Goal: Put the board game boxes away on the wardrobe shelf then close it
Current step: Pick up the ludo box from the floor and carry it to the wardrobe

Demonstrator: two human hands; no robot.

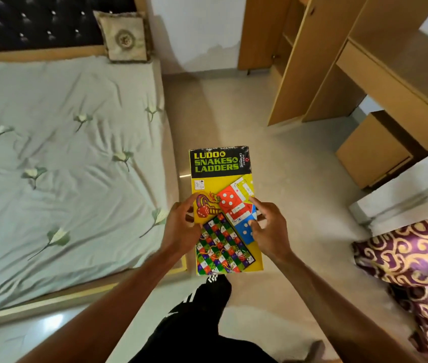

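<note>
A yellow and black board game box (220,176) marked "Ludo & Snakes & Ladders" is held flat in front of me, above the floor. My left hand (181,226) grips its left edge and my right hand (268,226) grips its right edge, thumbs on the lid. The wooden wardrobe (299,61) stands at the upper right with one door (257,32) swung open; a shelf edge shows inside, its contents hidden.
A bed (63,158) with a pale green sheet and a cushion (125,36) fills the left side. A wooden desk (401,74) with a drawer unit (373,150) stands on the right. A purple patterned curtain (417,258) hangs at the lower right. Beige floor lies between.
</note>
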